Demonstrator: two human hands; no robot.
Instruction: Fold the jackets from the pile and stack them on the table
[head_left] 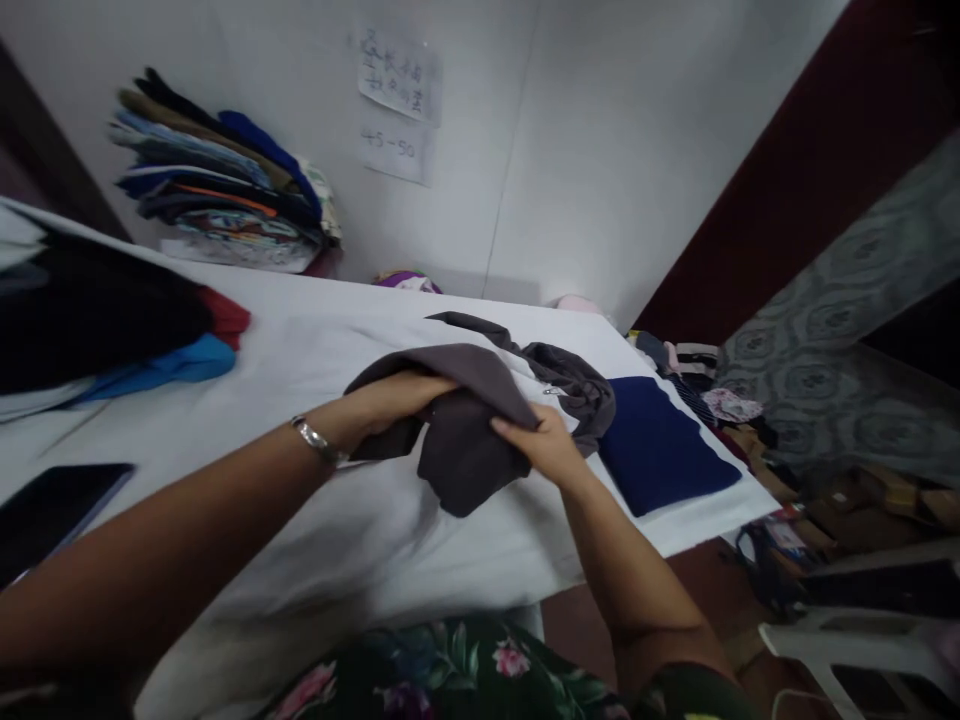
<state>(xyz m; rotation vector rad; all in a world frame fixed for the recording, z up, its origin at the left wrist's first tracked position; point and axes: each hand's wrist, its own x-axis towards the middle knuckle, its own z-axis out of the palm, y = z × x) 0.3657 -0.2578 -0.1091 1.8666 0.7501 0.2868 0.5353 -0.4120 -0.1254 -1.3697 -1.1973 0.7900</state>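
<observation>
A dark grey garment (480, 440) is lifted in loose folds above the white-covered table (300, 370). My left hand (397, 400) holds it at the left, with its fingertips partly tucked under a fold. My right hand (551, 445) pinches the garment's right side, thumb on top of the cloth. More of the same grey cloth lies bunched behind, near a small metallic piece whose kind I cannot make out. To the right of my right hand rests a folded navy blue cloth (664, 445).
A tall stack of folded clothes (225, 180) stands at the back left. At left are a black clothes pile (97, 310) and a dark phone-like device (60, 510). Beyond the table's right edge are more clothes (735, 405), cardboard boxes (885, 495) and a white plastic chair (862, 650).
</observation>
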